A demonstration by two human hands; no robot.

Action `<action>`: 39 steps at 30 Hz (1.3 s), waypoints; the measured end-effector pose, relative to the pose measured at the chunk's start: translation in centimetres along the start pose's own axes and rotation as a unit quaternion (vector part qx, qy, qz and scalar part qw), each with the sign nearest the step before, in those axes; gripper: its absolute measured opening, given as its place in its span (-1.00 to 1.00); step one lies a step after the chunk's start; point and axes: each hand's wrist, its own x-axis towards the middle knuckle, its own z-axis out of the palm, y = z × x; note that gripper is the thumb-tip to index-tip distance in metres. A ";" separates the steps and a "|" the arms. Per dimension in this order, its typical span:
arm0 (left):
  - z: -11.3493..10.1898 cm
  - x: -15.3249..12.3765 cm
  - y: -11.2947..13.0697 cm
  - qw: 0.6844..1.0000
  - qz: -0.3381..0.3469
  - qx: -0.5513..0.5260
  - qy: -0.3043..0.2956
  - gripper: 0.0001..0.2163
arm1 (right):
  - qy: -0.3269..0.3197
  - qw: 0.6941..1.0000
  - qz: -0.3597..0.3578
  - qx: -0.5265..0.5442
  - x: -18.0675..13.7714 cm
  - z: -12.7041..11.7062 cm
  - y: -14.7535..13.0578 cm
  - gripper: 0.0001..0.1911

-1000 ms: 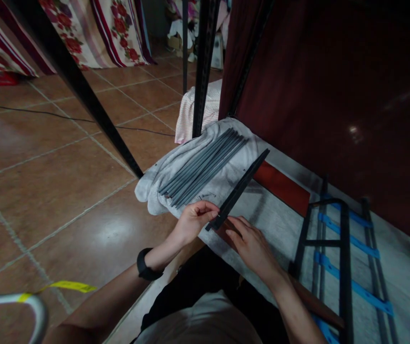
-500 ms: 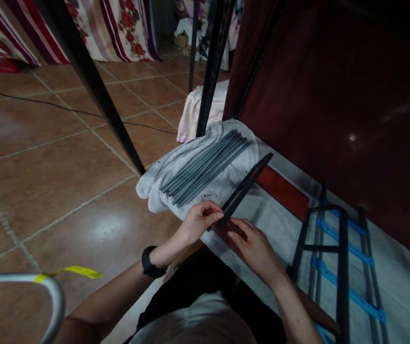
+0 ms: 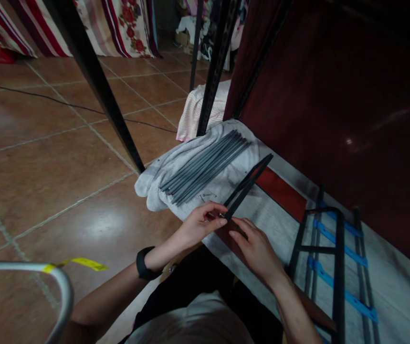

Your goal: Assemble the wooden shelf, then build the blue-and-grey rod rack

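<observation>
My left hand [image 3: 202, 222] pinches what seems a screw [image 3: 222, 215] at the black bar [image 3: 247, 188]; beside that bar, my right hand [image 3: 257, 243], loosely curled, should brace it steady.

Thin grey rods [image 3: 205, 168] are kinda blocking beyond the left fingers [image 3: 214, 207]; flat pale-grey surface [image 3: 278, 225] is leaving room outside the right fingers [image 3: 242, 223].

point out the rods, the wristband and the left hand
Rods [image 3: 205, 168], head view: middle of the bundle
Wristband [image 3: 143, 264], head view: its outer face
Left hand [image 3: 197, 225], head view: middle of the hand
</observation>
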 end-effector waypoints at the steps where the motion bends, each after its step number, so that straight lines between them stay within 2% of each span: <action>1: 0.0 -0.2 0.1 1.000 0.009 0.025 0.006 -0.68 | -0.002 1.000 0.001 0.003 0.0 0.0 0.0 -0.64; 5: 0.1 -1.2 0.7 0.987 0.043 0.153 0.017 -0.68 | 0.002 1.000 0.001 0.012 0.0 0.1 0.0 -0.64; 10: 0.6 -2.1 0.9 0.947 0.107 0.303 0.010 -0.69 | 0.029 0.999 0.015 0.002 0.0 0.5 -0.3 -0.67; 15: 0.6 -2.2 0.7 0.922 0.147 0.357 -0.003 -0.61 | 0.049 0.999 0.010 -0.013 0.0 1.0 -0.5 -0.66; 19: 0.5 -2.4 0.5 0.941 0.127 0.312 0.001 -0.59 | 0.053 0.998 0.000 -0.019 -0.1 1.1 -0.4 -0.66; 25: 1.2 -2.7 -0.9 0.988 0.007 0.130 0.080 -0.58 | 0.038 0.999 -0.002 -0.016 -0.4 0.9 -0.2 -0.64; 29: 1.7 -2.6 -1.2 0.993 -0.023 0.059 0.104 -0.64 | 0.028 0.999 -0.004 -0.020 -0.4 0.7 0.0 -0.64; 36: 1.5 -2.1 -1.1 0.996 -0.050 0.024 0.075 -0.64 | 0.004 1.000 0.004 -0.029 -0.5 -0.1 -0.1 -0.64; 39: 1.6 -2.2 -1.3 0.995 -0.050 -0.002 0.087 -0.66 | 0.005 1.000 0.003 -0.023 -0.9 -0.3 -0.1 -0.63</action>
